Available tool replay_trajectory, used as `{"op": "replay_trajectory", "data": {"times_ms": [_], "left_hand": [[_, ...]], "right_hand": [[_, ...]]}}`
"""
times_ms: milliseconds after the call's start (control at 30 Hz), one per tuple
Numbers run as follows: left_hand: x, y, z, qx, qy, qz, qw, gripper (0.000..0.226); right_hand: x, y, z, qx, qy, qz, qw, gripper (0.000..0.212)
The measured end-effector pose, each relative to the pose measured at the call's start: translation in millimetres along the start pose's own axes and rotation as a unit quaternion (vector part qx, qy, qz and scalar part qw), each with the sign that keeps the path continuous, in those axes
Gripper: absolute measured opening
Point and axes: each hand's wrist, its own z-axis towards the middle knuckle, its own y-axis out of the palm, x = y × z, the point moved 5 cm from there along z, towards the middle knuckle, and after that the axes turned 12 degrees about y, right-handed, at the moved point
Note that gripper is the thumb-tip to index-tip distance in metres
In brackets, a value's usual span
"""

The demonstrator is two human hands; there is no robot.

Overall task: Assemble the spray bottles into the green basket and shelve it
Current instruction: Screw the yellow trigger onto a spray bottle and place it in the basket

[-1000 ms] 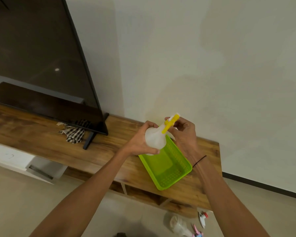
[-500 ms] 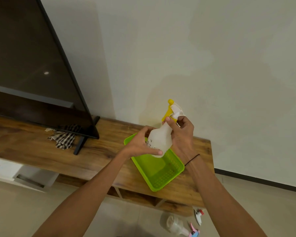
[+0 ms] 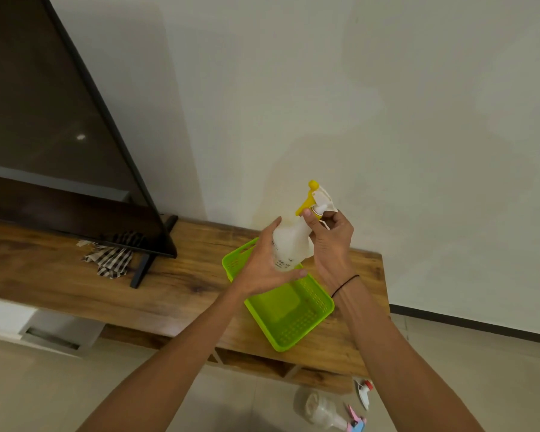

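Note:
I hold a translucent white spray bottle [image 3: 289,244] upright above the green basket [image 3: 289,316], which sits on the wooden TV bench [image 3: 181,285]. My left hand [image 3: 262,266] wraps the bottle's body from the left and below. My right hand [image 3: 332,241] grips the neck just under the yellow and white spray head [image 3: 317,198]. The basket's inside looks bare where I can see it; my hands hide its far end.
A large dark TV [image 3: 44,135] stands on the bench's left, with a checked cloth [image 3: 113,258] under its edge. On the floor below the bench lie a clear bottle with a pink and blue spray head [image 3: 325,411] and a loose white spray head with a red tip [image 3: 363,392].
The bottle has swung from tilted to upright and risen a little. My left hand has slid lower on its body. My right hand has stayed at the neck.

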Motion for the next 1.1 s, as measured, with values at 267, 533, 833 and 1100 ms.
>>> {"op": "replay_trajectory", "data": {"times_ms": [267, 533, 833, 1100], "left_hand": [[-7, -24, 21, -0.009, 0.007, 0.010, 1.000, 0.093], [-10, -38, 28, -0.148, -0.058, -0.068, 0.985, 0.099], [-11, -27, 26, -0.022, 0.010, 0.046, 0.999, 0.104], [-26, -37, 21, -0.158, -0.032, -0.012, 0.987, 0.106]], "right_hand": [[-2, 4, 1, -0.061, 0.040, 0.020, 0.997, 0.031], [-2, 7, 5, -0.125, 0.060, 0.011, 0.990, 0.017], [14, 11, 12, -0.030, 0.015, -0.058, 0.998, 0.042], [22, 13, 17, -0.076, 0.028, -0.063, 0.995, 0.043]]}}
